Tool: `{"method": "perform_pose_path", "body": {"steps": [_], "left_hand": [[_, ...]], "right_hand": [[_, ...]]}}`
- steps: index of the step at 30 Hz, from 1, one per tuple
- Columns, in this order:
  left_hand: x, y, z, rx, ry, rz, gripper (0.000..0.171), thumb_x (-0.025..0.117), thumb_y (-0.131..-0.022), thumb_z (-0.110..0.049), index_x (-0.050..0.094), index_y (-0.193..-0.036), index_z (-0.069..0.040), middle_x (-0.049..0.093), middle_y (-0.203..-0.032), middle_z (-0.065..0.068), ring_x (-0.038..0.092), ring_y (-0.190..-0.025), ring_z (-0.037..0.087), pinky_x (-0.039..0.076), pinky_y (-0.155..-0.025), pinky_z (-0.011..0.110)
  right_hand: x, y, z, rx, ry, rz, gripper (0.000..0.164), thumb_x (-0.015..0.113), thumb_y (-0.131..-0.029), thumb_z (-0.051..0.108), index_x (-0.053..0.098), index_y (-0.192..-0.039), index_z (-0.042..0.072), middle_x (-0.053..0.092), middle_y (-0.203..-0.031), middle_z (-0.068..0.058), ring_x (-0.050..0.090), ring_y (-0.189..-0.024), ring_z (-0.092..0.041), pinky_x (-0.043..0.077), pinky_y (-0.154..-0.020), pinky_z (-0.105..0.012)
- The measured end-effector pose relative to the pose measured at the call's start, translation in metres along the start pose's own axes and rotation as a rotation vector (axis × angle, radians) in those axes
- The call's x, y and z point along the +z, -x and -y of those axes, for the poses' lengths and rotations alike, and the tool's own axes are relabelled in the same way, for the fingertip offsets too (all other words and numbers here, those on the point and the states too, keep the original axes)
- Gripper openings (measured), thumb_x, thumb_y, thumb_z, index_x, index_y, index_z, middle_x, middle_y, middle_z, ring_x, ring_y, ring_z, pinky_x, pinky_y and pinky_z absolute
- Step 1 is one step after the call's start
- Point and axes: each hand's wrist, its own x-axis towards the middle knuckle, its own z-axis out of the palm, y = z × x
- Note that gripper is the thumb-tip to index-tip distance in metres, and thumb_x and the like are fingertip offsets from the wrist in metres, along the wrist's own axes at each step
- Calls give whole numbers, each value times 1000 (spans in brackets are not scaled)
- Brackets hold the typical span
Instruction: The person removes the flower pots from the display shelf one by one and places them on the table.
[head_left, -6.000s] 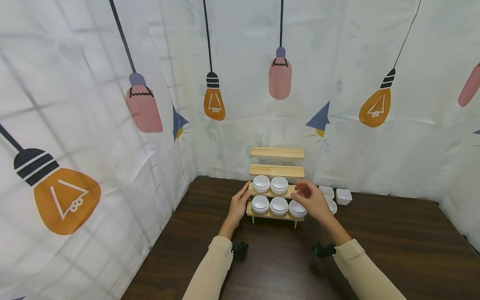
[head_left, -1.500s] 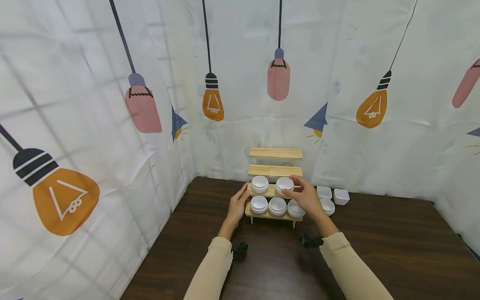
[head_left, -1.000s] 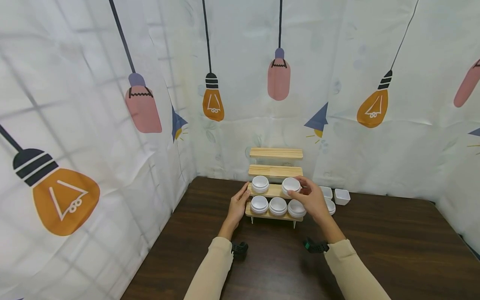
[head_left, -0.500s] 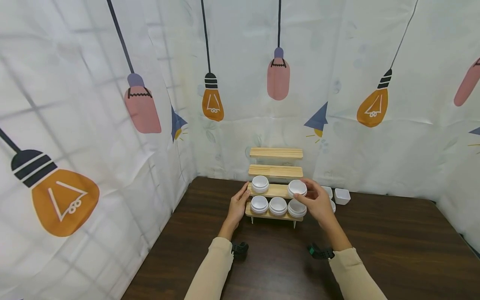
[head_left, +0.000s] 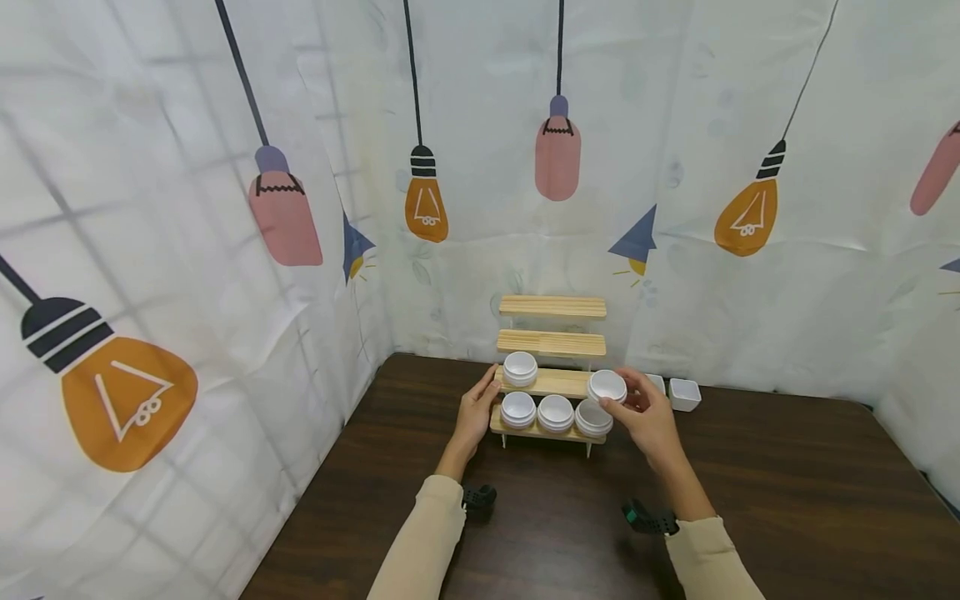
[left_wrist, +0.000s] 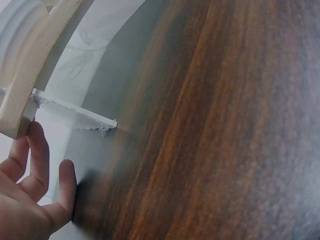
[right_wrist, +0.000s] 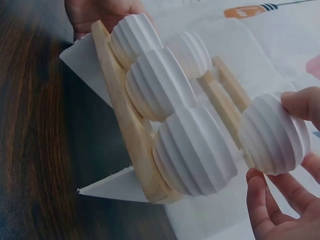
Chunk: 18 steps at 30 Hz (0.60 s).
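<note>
My right hand (head_left: 647, 414) pinches a white ridged bowl (head_left: 607, 386) between thumb and fingers at the right end of the rack's second step. In the right wrist view this bowl (right_wrist: 274, 134) is tilted beside the wooden rack (right_wrist: 125, 120). My left hand (head_left: 476, 412) touches the rack's left end; in the left wrist view its fingertips (left_wrist: 36, 131) meet the end of a plank (left_wrist: 30, 75). One bowl (head_left: 520, 367) stands on the second step (head_left: 555, 382). Three similar bowls line the lowest step, the middle one (head_left: 556, 412) between the two others.
The rack's two upper planks (head_left: 551, 342) carry nothing. Small square white dishes (head_left: 684, 394) stand on the dark wooden table (head_left: 555, 517), right of the rack and partly behind my right hand. A printed white curtain (head_left: 480, 267) hangs behind.
Six seconds ago my right hand held nothing and two bowls stood on the second step. Now it holds one of them, moved rightward to the step's end. The left hand stays in place.
</note>
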Motion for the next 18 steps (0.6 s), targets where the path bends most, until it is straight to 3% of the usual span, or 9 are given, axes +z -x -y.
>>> {"method": "perform_pose_path", "body": {"steps": [4,6,11,13,18], "left_hand": [[-1,0,-3,-1,2,12,49,51,-109,-32,46,-156,-19,53,-154,9,61,-108,32,45,-100,40],[-3,6,-13,1,-6,25,49,50,-110,-28,45,-156,-15,54,-153,13,61,-109,36,45,-99,40],[-7,19,-36,-5,0,50,48,52,-109,-25,46,-156,-14,54,-152,14,62,-99,21,47,-99,42],[-7,20,-36,-12,18,52,48,53,-108,-26,46,-155,-17,53,-153,13,60,-97,15,47,-101,46],[-6,19,-37,-9,29,49,47,53,-108,-26,47,-155,-18,53,-153,13,60,-98,16,47,-101,45]], "right_hand": [[-4,3,-2,18,-15,-14,58,82,-89,19,57,-141,10,59,-122,-1,59,-98,-11,51,-77,-18],[-6,4,-3,18,-22,-16,60,82,-89,19,56,-143,10,58,-125,-3,59,-99,-8,51,-78,-17],[-10,7,-7,2,-29,-21,60,81,-90,16,56,-143,9,59,-127,-5,60,-100,-6,51,-80,-17],[-11,8,-8,-4,-28,-26,59,81,-90,17,57,-143,8,59,-123,-1,60,-100,-7,52,-80,-17],[-14,9,-11,2,-29,-37,59,81,-90,20,56,-142,10,59,-117,12,60,-101,-6,53,-79,-18]]}}
